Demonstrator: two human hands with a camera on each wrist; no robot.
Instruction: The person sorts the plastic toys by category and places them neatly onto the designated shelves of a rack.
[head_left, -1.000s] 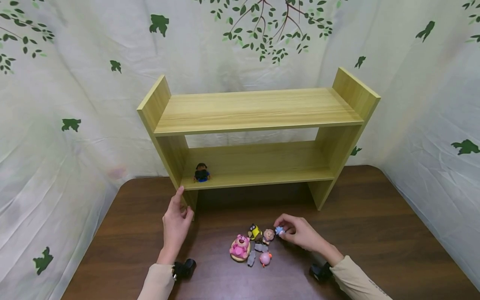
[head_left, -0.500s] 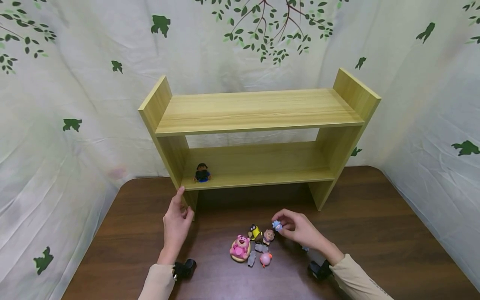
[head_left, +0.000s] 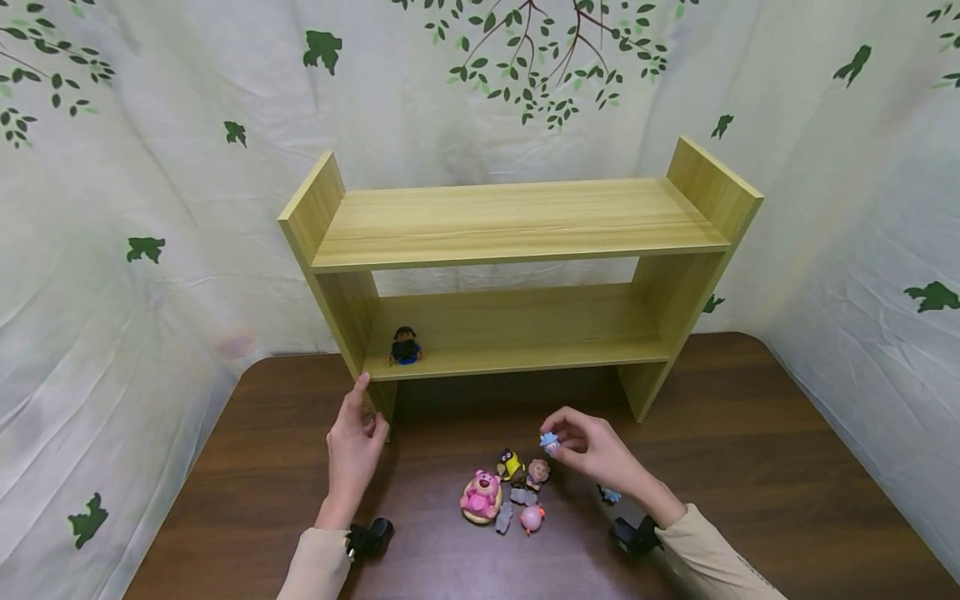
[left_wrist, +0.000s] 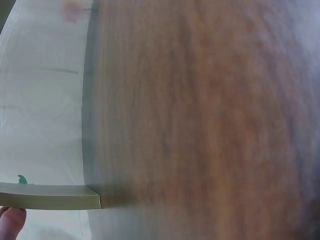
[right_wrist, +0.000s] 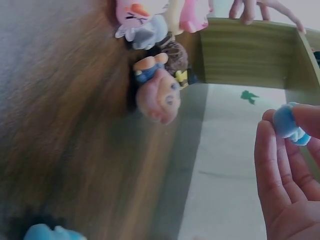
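Between thumb and fingers, the right hand (head_left: 600, 454) pinches a blue figure (head_left: 550, 442) above the tabletop (head_left: 765, 442), near side of the wooden shelf (head_left: 517, 218). Its spiky top points far; its long axis is too small to judge. Left and near lie a pink bear (head_left: 481, 497) and other toys; right, a second blue figure (head_left: 609, 495). Only the right wrist view shows the held figure's rounded blue side. The left hand (head_left: 355, 446), fingers spread, touches the shelf's left upright.
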